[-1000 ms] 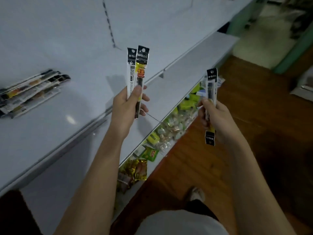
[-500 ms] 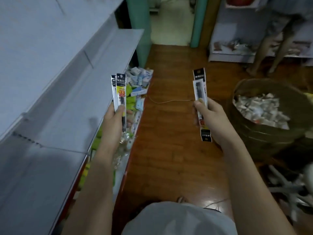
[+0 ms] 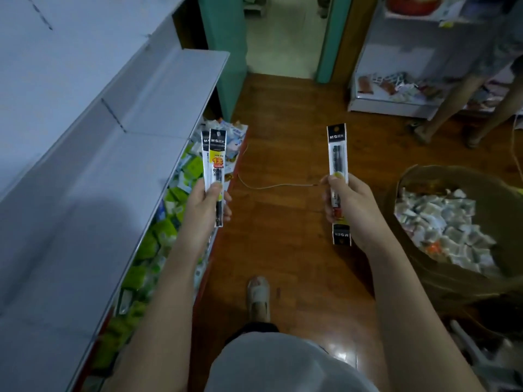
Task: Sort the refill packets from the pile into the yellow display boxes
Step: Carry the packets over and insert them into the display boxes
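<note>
My left hand (image 3: 205, 206) grips two long refill packets (image 3: 215, 154), black-topped, the front one with a yellow and red price label, held upright beside the shelf edge. My right hand (image 3: 349, 206) holds another refill packet (image 3: 337, 157) upright over the wooden floor, its black end sticking out below my palm. No yellow display box and no pile of packets is in view.
White shelves (image 3: 119, 154) run along the left, with green and white goods (image 3: 158, 236) on the bottom shelf. A brown bin (image 3: 418, 267) full of wrapped items stands at right. A person's legs (image 3: 458, 103) stand far right by another shelf. My foot (image 3: 258, 295) is on the floor.
My view has swung right, away from the shelf with the packet pile, toward the aisle. Both hands kept their packets upright and barely shifted relative to each other.
</note>
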`<state>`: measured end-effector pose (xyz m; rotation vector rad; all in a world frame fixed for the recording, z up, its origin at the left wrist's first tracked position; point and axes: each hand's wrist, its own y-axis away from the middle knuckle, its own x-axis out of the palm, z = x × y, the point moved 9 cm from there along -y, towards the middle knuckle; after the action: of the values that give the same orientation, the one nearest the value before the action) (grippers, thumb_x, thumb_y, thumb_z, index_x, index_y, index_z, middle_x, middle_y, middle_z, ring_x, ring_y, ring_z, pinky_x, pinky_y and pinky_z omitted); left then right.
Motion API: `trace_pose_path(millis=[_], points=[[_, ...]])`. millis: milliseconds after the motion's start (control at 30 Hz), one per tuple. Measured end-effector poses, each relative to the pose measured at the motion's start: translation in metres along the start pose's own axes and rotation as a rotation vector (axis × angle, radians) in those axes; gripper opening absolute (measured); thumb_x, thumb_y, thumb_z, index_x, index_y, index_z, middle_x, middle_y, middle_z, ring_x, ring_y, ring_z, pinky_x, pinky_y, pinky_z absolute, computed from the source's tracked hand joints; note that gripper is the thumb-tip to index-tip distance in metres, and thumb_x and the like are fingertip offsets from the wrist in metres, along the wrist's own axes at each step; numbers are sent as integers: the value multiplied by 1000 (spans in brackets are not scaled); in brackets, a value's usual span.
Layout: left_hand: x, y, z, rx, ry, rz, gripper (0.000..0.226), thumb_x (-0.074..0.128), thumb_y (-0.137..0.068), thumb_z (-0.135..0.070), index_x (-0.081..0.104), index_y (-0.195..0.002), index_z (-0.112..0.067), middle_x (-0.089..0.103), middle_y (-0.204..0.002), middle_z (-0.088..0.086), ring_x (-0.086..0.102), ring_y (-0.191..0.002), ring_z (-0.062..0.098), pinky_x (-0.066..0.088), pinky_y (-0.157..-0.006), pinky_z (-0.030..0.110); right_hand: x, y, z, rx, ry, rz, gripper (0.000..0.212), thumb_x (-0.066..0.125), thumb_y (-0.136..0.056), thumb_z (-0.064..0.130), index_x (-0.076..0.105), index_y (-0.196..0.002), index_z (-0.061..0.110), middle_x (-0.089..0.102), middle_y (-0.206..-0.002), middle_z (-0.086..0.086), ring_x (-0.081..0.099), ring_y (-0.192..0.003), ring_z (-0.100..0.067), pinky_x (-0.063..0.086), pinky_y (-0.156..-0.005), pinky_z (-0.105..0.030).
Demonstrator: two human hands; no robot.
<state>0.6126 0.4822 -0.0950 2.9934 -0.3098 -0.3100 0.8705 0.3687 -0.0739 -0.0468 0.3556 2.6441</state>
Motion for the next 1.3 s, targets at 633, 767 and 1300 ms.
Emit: trace_pose_path(millis=[633,767,1300], points=[[117,-353,-36,-167,45,134,16,44,-101,-15,56,-93,-8,60,-72,6,54,-57,20,45,-52,34,-40,-333,56,142,-24,-136,19,51,-103,25,63,-102,11,60,-72,0,54,-58,-16,45,-55,-31],[168,-416,-84,-139,45,142,13,44,-98,-9,57,-96,-14,62,-73,6,58,-57,19,50,-55,36,-60,-413,95,103,7,-47,21,50,-104,27,63,-111,11,63,-78,1,58,-63,-13,49,-56,-26],[241,-639,-124,-65,-13,75,18,43,-106,-27,53,-110,-12,60,-82,5,59,-53,6,50,-53,18,-30,-701,120,133,206,101,38,50,-103,37,70,-83,12,40,-57,-2,39,-49,-16,35,-48,-27]])
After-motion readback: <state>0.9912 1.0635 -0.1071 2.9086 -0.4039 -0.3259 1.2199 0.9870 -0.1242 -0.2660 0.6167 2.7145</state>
